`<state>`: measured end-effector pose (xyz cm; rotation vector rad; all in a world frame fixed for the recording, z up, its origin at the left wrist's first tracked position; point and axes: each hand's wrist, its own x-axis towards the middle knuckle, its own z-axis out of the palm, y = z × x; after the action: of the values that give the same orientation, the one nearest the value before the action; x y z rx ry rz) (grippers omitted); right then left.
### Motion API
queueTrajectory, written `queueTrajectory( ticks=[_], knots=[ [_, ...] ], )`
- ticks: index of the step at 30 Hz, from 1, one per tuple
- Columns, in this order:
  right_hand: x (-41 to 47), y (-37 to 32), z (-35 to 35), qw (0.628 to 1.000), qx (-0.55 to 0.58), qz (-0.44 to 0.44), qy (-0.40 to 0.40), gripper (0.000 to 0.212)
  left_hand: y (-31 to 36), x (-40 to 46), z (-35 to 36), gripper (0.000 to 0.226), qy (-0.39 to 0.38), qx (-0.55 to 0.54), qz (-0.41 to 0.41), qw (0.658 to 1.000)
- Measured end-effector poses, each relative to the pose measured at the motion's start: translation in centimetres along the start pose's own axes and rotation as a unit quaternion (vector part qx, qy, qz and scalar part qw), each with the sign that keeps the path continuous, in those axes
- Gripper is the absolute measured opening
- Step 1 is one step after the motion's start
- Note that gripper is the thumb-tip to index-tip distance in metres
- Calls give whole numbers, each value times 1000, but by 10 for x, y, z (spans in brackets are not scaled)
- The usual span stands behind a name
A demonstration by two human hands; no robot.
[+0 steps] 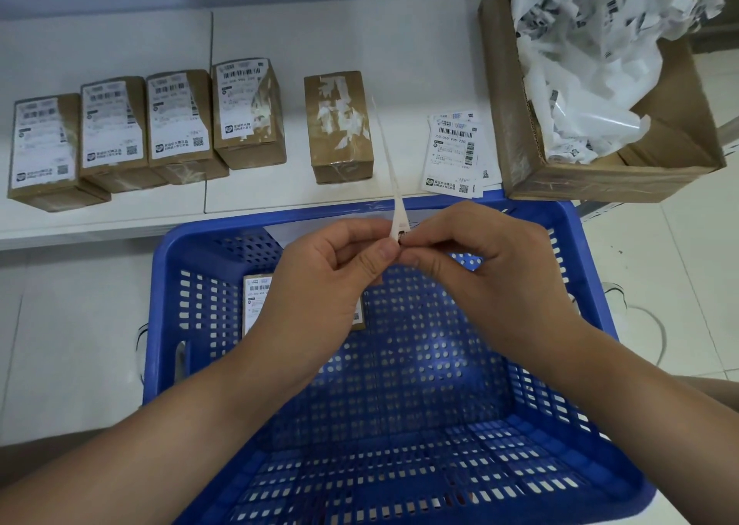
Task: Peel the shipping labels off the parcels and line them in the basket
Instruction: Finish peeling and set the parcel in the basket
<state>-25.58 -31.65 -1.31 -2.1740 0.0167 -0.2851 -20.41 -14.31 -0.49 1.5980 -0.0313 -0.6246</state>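
Two hands, my left hand (320, 280) and right hand (476, 268), pinched one peeled label (394, 188) edge-on at mid-frame, above the blue basket (576, 252). I judged its sticky side could fold onto itself or my fingertips and tear.

Parcels (120, 132) on shelf (360, 44) behind basket (576, 220); carton (520, 124) right.
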Motion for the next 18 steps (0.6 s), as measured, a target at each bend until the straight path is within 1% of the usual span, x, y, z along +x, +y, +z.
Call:
queueTrajectory(
  ticks=[7,12,18],
  knots=[
    [-2,-2,-1,1000,9,13,1,10,0,0,2,18,-3,13,10,1000],
    [-2,0,0,999,-23,-21,-4,10,-2,0,3,18,-1,5,9,1000],
    [-4,0,2,999,-37,-23,3,9,-3,0,3,23,2,-10,10,1000]
  ],
)
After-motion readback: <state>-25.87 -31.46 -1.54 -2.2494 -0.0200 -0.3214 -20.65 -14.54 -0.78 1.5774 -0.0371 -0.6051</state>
